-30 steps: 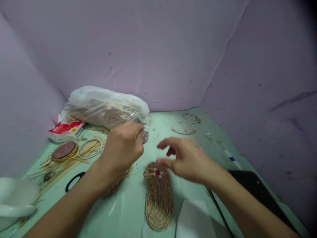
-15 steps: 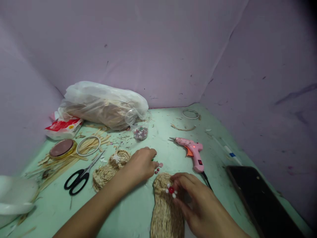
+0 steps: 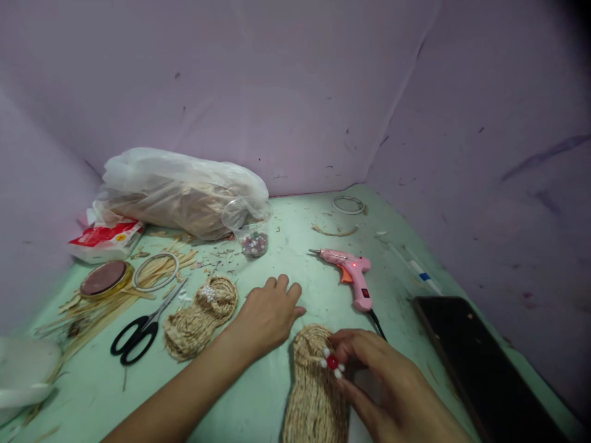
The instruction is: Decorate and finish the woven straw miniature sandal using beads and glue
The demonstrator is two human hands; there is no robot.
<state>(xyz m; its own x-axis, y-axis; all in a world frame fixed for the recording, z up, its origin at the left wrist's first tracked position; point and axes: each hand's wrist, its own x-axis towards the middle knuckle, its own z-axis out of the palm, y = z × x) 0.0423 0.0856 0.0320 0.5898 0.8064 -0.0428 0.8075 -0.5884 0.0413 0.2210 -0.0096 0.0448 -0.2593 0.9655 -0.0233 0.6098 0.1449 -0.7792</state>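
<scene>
Woven straw sole (image 3: 314, 400) lies flat on counter (image 3: 286, 258), near edge, toe pointing away. Right hand (image 3: 392, 387) pinches the bead flower (image 3: 332, 362) on its toe, thumb and fingertips closed on the red-and-white cluster. Left hand (image 3: 268, 314) rests palm down just beside the toe, fingers loosely together, nothing seen in it. Sole looks light, coarse and somewhat flexible: best gripped by its rim. Beads look tiny, slippery and easily knocked loose. Glue gun (image 3: 351, 277) near, lamp lit.
</scene>
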